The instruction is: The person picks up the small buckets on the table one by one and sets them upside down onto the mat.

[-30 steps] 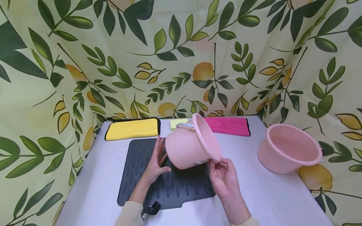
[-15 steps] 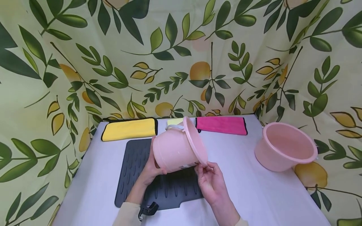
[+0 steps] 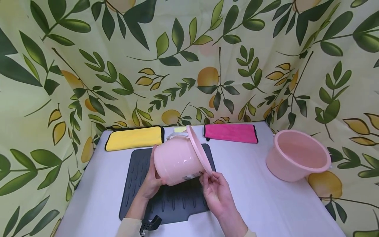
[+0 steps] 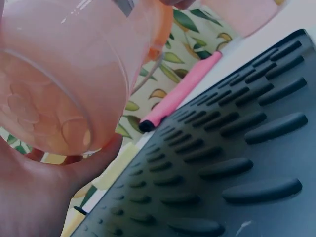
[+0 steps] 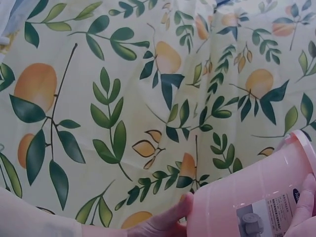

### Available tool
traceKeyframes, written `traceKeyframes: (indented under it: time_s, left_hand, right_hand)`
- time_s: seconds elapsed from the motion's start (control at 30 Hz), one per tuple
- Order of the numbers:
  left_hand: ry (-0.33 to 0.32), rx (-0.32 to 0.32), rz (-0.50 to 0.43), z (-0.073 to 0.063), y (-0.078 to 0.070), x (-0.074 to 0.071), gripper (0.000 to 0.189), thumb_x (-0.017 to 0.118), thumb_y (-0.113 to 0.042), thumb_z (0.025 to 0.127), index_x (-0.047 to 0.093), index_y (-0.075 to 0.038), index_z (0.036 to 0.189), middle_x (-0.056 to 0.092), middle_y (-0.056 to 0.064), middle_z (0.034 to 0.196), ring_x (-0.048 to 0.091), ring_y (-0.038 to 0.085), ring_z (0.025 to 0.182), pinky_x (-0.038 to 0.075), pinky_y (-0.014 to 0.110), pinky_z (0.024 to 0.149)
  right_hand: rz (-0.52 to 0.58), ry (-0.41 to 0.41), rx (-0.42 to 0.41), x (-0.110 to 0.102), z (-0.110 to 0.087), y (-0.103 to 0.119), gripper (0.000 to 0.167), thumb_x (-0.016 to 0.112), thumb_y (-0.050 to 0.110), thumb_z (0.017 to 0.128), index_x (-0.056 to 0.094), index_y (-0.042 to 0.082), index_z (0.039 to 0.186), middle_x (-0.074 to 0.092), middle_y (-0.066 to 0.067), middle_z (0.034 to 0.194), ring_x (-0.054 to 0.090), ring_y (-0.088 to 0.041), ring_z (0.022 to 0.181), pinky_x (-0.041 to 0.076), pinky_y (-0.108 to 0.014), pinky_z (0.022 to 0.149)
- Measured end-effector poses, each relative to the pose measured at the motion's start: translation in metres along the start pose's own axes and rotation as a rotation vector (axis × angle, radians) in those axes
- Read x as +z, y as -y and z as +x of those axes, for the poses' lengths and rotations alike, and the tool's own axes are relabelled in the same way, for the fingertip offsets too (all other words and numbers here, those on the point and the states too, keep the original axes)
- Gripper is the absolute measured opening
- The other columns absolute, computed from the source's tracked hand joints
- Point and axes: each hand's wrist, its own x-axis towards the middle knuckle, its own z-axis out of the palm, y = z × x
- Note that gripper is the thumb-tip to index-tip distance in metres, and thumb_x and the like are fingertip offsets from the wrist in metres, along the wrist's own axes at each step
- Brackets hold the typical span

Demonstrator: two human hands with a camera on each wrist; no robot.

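Observation:
A pink plastic bucket point(image 3: 177, 161) is held tilted on its side over a dark ridged mat point(image 3: 165, 205), its mouth facing right. My left hand point(image 3: 150, 184) cups the base, thumb below and fingers round the far side; the left wrist view shows the thumb side of this hand point(image 4: 54, 180) against the bottom. With its fingertips my right hand point(image 3: 217, 196) pinches the lower rim. A grey handle point(image 3: 177, 135) lies along the bucket's upper side. In the right wrist view a printed label point(image 5: 264, 219) shows on the wall. The bucket's inside is hidden.
A second pink tub point(image 3: 296, 158) stands at the right on the white table point(image 3: 251, 197). Along the back lie a folded yellow cloth point(image 3: 134, 138), a pale yellow sponge-like block point(image 3: 180, 129) and a folded pink cloth point(image 3: 231, 133). A leaf-patterned curtain point(image 3: 177, 72) surrounds the table.
My left hand, spread and apart from the bucket a second ago, now holds its base. Both the bucket and my right hand have shifted left, the right fingers staying at the rim.

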Motion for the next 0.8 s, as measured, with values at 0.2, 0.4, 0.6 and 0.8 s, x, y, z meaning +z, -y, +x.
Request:
traceKeyframes:
  time_s: [0.2,0.4,0.6,0.8]
  left_hand:
    - [-0.013,-0.001,-0.006,-0.001,-0.003,0.003,0.13,0.088,-0.025,0.09,-0.011,-0.03,0.174,0.011,0.01,0.175,0.033,0.03,0.153,0.051,0.046,0.111]
    - [-0.043,-0.001,-0.026,0.002,-0.005,0.006,0.132,0.09,-0.021,0.087,-0.008,-0.029,0.174,0.014,0.011,0.175,0.032,0.031,0.152,0.052,0.047,0.11]
    - [-0.064,0.013,-0.011,0.001,-0.007,0.006,0.131,0.089,-0.014,0.086,-0.007,-0.028,0.174,0.015,0.012,0.174,0.032,0.033,0.151,0.053,0.047,0.108]
    - [-0.079,0.026,0.036,0.002,-0.013,0.006,0.129,0.088,-0.014,0.085,-0.002,-0.03,0.175,0.016,0.013,0.173,0.033,0.034,0.15,0.055,0.048,0.107]
  right_hand:
    - [-0.026,0.006,0.001,-0.001,0.0,0.001,0.048,0.054,0.014,0.114,0.032,0.006,0.155,0.045,-0.012,0.145,0.065,-0.016,0.109,0.046,-0.019,0.107]
    - [-0.041,0.011,-0.01,-0.001,0.0,0.003,0.047,0.055,0.015,0.114,0.032,0.007,0.155,0.045,-0.011,0.146,0.065,-0.016,0.106,0.047,-0.019,0.107]
    - [-0.054,0.0,-0.005,0.0,0.001,0.002,0.051,0.06,0.013,0.112,0.034,0.006,0.156,0.047,-0.012,0.146,0.067,-0.016,0.107,0.046,-0.021,0.108]
    - [-0.087,-0.006,-0.009,-0.002,0.002,0.001,0.048,0.06,0.015,0.112,0.038,0.004,0.153,0.05,-0.012,0.147,0.067,-0.015,0.108,0.047,-0.022,0.108]
